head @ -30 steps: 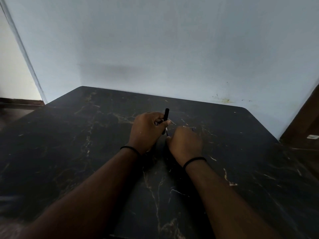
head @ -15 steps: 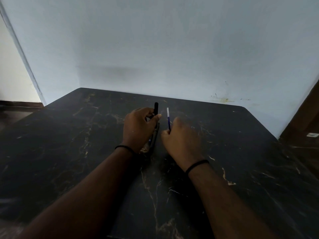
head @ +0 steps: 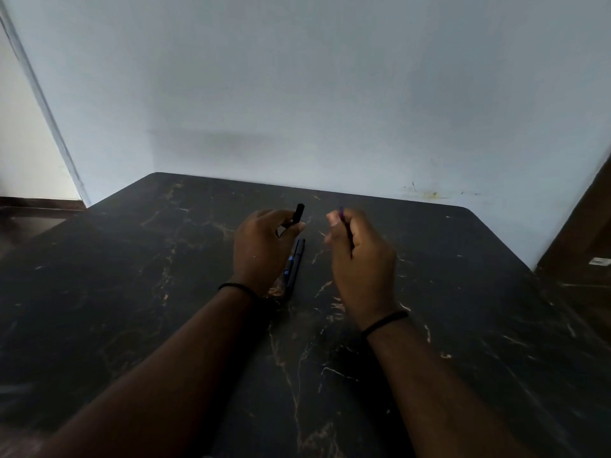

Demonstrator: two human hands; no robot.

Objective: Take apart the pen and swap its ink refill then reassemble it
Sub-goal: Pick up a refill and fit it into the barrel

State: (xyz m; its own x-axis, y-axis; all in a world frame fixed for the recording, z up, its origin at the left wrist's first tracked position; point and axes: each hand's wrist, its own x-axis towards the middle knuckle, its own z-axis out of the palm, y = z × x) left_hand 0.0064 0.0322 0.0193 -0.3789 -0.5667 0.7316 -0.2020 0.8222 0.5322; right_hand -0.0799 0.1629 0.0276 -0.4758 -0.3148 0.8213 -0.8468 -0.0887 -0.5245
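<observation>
Dimly, left hand [head: 261, 249] pinching black pen barrel [head: 298, 213], blurred right hand [head: 360, 259] around half-hidden refill [head: 342, 215].

There is a single view, from a camera worn on the person's head. It looks forward and down over a dark marbled table [head: 132, 325], with both forearms reaching in from the bottom edge, so it sits close above the table's near side. The wide lens takes in the whole far edge of the table and, beyond it, a pale wall [head: 330, 94] filling the upper half. Left of the table a doorway edge [head: 39, 104] slants, bent by the lens.
</observation>
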